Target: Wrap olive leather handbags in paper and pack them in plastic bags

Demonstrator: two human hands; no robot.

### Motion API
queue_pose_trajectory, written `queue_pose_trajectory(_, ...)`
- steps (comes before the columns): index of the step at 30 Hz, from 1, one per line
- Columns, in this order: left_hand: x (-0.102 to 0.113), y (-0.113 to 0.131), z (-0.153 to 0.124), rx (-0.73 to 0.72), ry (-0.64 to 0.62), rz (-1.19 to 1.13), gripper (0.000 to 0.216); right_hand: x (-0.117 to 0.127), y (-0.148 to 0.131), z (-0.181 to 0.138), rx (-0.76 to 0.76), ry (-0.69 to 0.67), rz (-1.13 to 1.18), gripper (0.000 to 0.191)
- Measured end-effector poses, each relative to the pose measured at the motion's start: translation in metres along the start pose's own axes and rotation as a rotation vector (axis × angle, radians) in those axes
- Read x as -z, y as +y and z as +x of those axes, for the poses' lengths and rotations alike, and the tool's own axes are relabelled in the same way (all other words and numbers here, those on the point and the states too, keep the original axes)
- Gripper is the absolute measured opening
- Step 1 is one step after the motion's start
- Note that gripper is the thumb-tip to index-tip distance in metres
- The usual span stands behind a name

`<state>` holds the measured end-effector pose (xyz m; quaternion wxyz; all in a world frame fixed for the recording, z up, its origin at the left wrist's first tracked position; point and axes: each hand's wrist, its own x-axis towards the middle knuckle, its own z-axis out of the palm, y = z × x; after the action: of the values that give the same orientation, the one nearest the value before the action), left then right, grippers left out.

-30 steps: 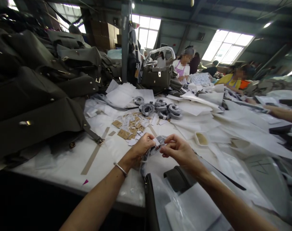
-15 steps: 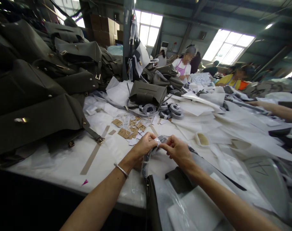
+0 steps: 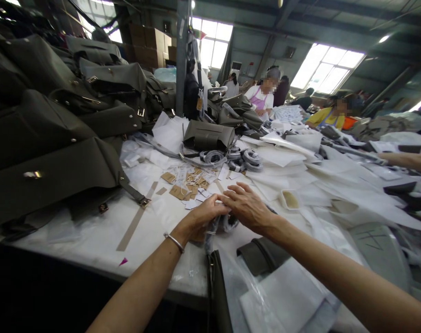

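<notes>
the right hand (image 3: 247,206) has shifted since half a second ago: its fingers, curled to a pinch then, now reach out long across the tips of the left hand (image 3: 207,210). the left has hardly moved, and the small white tab that showed between them is out of sight.

the wrapped strap (image 3: 210,235) is under and just below the hands, in clear plastic, near the front edge of the table (image 3: 151,236). the left thumb and fingers are drawn together on it, though the exact spot they pinch is covered. the right fingers lie stretched and overlapping the left; the right thumb is hidden, so i cannot tell whether that hand grips anything.

to do this well, i'd let the left be the anchor, steady and light, so the curve doesn't spring open. the right would best press flat and evenly, smoothing from the middle outward; the plastic looks slippery and could crease or slide. work clear of the brown tags (image 3: 178,192) and white cards (image 3: 192,204) just beyond, since their loose strings may snag. the finished-looking coils (image 3: 252,159) farther back make a fair guide for neatness.
</notes>
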<state>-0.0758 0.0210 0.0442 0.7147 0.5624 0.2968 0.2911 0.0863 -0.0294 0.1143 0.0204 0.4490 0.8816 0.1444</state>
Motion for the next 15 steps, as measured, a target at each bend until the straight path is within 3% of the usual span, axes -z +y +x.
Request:
queue_pose_trajectory(4,0.002,-0.003,0.002,0.013,-0.032,0.085,0.071,-0.006,-0.007,0.019,-0.055,-0.187,-0.028,0.020)
queue_pose_trajectory(8,0.009,-0.002,0.005,-0.008,-0.008,0.229,0.077,-0.016,-0.006,0.029,-0.162,-0.333,0.026,0.021)
queue_pose_trajectory(12,0.017,-0.003,0.009,-0.060,0.105,0.346,0.057,0.008,0.014,0.005,-0.303,-0.163,0.187,0.038)
queue_pose_trajectory(15,0.018,-0.005,0.011,-0.085,0.167,0.423,0.047,0.042,0.026,-0.049,-0.510,-0.040,0.504,0.020)
